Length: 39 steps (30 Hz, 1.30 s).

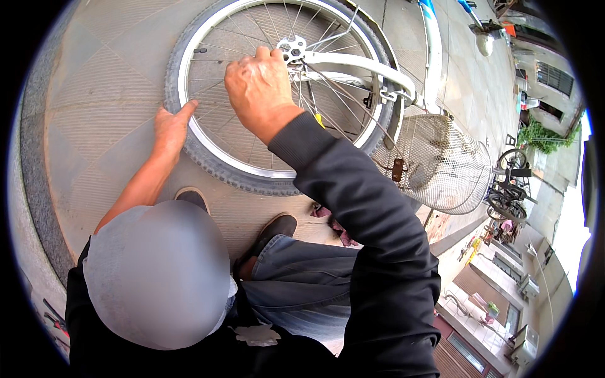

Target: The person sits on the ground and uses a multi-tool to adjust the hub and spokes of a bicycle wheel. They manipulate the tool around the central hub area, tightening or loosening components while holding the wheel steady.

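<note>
A wire basket [444, 165] hangs at the right of the scene, just beside the wheel [217, 165]; its fine grey mesh is bowl-shaped with a thicker rim, and the paving [94, 94] shows through it, though whether anything lies inside cannot be told. The wheel fills the far middle of the view: a black tyre with a ribbed, knobbly tread, a smooth white rim inside it, and thin metal spokes running in to a bright hub [292, 46]. A white tubular fork [359, 64] runs from the hub to the right, toward the frame and basket. The left hand [172, 128] lies flat against the tyre's left side, fingers together and the thumb spread toward the rim, with the forearm bare. The right hand [261, 83], coming out of a black ribbed cuff, sits over the spokes just beside the hub with its fingers curled down; whether it grips anything cannot be told. Near the wheel, 2 dark shoes [278, 225] stand on the paving, which is grey stone cut with fine parallel grooves. Blue jeans [302, 268] show below them, and a pinkish rag [334, 222] lies to their right.
</note>
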### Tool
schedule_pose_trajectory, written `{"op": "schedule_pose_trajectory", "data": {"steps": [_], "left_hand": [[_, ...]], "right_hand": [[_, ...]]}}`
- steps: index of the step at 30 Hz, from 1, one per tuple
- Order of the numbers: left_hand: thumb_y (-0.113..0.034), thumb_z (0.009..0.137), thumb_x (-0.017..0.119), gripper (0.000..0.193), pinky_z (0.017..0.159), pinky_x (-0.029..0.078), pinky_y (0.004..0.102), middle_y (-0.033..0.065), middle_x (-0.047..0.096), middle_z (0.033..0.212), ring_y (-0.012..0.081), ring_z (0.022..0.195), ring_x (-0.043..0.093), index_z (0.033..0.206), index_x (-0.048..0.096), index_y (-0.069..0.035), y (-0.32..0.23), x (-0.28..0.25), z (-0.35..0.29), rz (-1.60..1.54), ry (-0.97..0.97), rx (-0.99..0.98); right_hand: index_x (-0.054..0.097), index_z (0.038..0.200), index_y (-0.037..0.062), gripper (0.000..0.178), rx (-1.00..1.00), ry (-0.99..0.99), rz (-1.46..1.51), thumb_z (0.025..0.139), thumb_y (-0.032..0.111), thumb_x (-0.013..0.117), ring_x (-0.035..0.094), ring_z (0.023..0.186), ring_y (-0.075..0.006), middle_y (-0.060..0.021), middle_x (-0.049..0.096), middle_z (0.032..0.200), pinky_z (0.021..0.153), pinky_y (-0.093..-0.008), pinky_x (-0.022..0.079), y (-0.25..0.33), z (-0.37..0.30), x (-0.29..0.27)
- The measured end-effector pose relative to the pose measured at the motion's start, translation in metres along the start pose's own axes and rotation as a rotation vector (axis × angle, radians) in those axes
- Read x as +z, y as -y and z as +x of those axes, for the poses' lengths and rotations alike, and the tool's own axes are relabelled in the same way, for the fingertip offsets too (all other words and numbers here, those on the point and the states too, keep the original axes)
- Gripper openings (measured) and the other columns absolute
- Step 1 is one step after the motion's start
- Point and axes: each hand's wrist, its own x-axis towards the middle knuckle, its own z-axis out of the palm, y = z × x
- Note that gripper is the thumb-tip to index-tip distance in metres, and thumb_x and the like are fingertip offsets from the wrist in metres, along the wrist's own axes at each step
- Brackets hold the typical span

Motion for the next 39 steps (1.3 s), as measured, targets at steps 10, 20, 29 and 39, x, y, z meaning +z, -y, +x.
{"op": "schedule_pose_trajectory", "data": {"steps": [10,20,29,39], "left_hand": [[-0.033,0.083,0.075,0.059,0.087,0.049,0.0352,0.0179,0.065,0.108,0.0234,0.096,0.062,0.120,0.055,0.009,-0.001,-0.003,0.001,0.032,-0.007,-0.037],[-0.033,0.081,0.077,0.060,0.085,0.050,0.0358,0.0191,0.065,0.107,0.0246,0.094,0.063,0.117,0.055,0.010,0.009,-0.004,0.007,0.041,-0.023,-0.020],[-0.035,0.081,0.077,0.062,0.085,0.050,0.0358,0.0218,0.065,0.106,0.0258,0.094,0.064,0.114,0.055,0.013,0.011,-0.005,0.011,0.048,-0.015,-0.023],[-0.034,0.082,0.077,0.061,0.081,0.052,0.0361,0.0198,0.066,0.106,0.0243,0.092,0.065,0.119,0.055,0.010,0.004,-0.005,0.008,0.090,-0.018,-0.066]], "right_hand": [[0.065,0.111,0.0019,0.031,-0.082,-0.246,-0.016,0.083,0.013,0.059,0.058,0.098,-0.0257,-0.0117,0.062,0.105,0.089,-0.0387,0.047,-0.066,-0.070,0.009],[0.065,0.110,0.0018,0.031,0.118,-0.350,0.103,0.083,0.018,0.066,0.058,0.098,-0.0293,-0.0130,0.062,0.106,0.082,-0.0411,0.048,-0.088,-0.076,0.007],[0.064,0.113,0.0008,0.044,0.333,-0.026,0.084,0.087,0.035,0.071,0.068,0.084,-0.0338,-0.0165,0.067,0.094,0.072,-0.0442,0.053,-0.095,-0.084,-0.014],[0.062,0.120,-0.0056,0.048,0.505,-0.235,0.738,0.079,0.015,0.076,0.069,0.094,-0.0296,-0.0221,0.069,0.106,0.085,-0.0367,0.055,-0.136,-0.066,0.007]]}}
